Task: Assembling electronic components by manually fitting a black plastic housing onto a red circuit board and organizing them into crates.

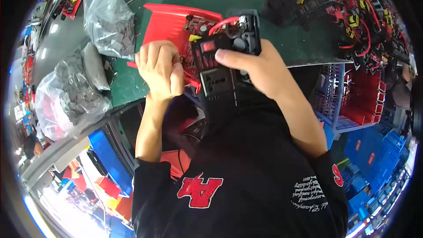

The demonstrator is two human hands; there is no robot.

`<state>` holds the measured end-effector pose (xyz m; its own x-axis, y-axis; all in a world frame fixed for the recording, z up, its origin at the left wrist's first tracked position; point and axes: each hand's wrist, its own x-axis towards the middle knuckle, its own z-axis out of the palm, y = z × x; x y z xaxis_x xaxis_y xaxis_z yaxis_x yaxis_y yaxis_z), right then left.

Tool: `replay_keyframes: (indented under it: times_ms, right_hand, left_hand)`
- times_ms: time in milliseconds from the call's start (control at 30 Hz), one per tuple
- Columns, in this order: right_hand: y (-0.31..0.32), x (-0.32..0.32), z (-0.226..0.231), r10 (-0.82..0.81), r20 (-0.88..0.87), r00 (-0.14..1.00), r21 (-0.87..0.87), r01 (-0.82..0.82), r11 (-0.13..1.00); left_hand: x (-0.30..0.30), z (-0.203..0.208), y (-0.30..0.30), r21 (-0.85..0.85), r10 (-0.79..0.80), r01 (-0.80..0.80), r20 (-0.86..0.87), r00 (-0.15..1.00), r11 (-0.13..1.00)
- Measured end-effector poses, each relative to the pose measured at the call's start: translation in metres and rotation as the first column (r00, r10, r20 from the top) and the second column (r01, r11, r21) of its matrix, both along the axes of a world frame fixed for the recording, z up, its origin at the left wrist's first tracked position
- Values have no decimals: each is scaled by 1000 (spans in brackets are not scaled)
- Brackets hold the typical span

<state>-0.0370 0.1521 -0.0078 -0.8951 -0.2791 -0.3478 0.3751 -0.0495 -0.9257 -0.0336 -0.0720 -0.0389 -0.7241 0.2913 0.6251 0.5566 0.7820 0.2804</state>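
Observation:
My right hand (266, 68) grips a black socket panel (216, 81) with a red switch, its thumb lying on the panel's face. Black round parts and a thick red wire (224, 24) are at the panel's far end. My left hand (161, 68) is closed in a fist over the near left part of a red plastic housing (165, 26); whatever its fingers hold is hidden. Beside the panel, a red circuit board (203, 25) with small components shows in the housing.
Clear plastic bags of grey parts (110, 28) lie at the left of the green table (286, 46). Red-wired assemblies with yellow parts (352, 17) are heaped at the far right. Below that heap stands a blue crate (332, 101) beside red bins (365, 97).

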Motion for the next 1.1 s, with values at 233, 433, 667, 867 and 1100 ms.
replay_keyframes:
  times_ms: [233,433,667,867,1100]
  right_hand:
    - [12,-14,6,17,73,997,-36,-14,999]
    - [16,-16,21,71,128,989,10,-73,997]
    - [25,-43,11,239,419,876,-399,-58,915]
    - [18,-56,11,336,355,873,-547,-97,831]
    - [7,-70,17,378,328,866,-622,-104,776]
  left_hand:
    - [39,6,14,137,228,-212,-117,967,968]
    - [95,-4,70,273,289,-523,589,754,807]
    - [88,10,70,642,-84,-578,702,707,504]
    - [76,-1,60,21,216,-216,-14,976,976]
    - [42,17,33,-116,232,-203,373,898,972]
